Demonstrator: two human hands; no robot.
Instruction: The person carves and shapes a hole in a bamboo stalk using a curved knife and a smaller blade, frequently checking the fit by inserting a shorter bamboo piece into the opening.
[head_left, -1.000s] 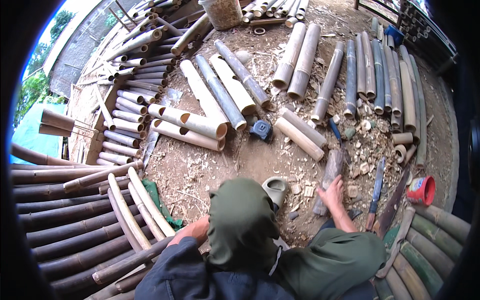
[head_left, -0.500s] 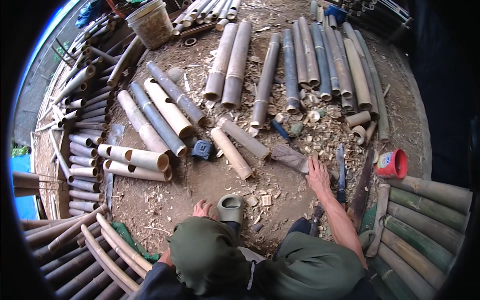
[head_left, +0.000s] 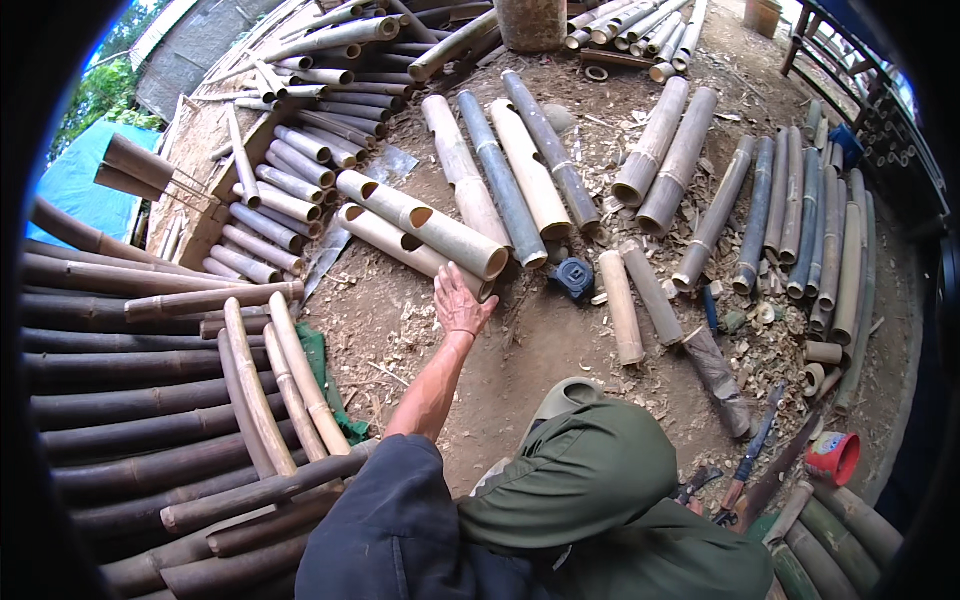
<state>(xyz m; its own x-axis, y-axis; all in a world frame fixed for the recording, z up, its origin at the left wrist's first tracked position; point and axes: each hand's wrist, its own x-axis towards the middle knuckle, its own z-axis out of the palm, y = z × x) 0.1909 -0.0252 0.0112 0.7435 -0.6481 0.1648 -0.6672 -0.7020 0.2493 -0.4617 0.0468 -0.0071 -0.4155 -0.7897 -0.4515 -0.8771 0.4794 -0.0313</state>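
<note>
My left hand (head_left: 463, 302) reaches out with its fingers spread, against the near end of a notched bamboo tube (head_left: 395, 238). Whether it touches the bamboo or only hovers there I cannot tell. A second notched tube (head_left: 450, 235) lies alongside, just beyond. To the right of these sits a dark blue angular object, perhaps a tape measure (head_left: 573, 278). Only a small skin-toned patch beside my right knee may belong to my right hand; its fingers are hidden. Close to that patch lies a long blade with a brown handle (head_left: 732, 497).
Longer bamboo tubes (head_left: 660, 160) lie in rows across the dirt floor. Dark bamboo poles (head_left: 150, 400) are stacked at left. Two short bamboo pieces (head_left: 622, 310) and a brown wrapped piece (head_left: 716, 380) lie ahead of my knee. A red container (head_left: 834, 458) stands at right among wood chips.
The view has swung left. My left hand has moved from beside my knee forward to the notched tubes. My right hand has left the brown wrapped piece and dropped back beside my knee, mostly hidden.
</note>
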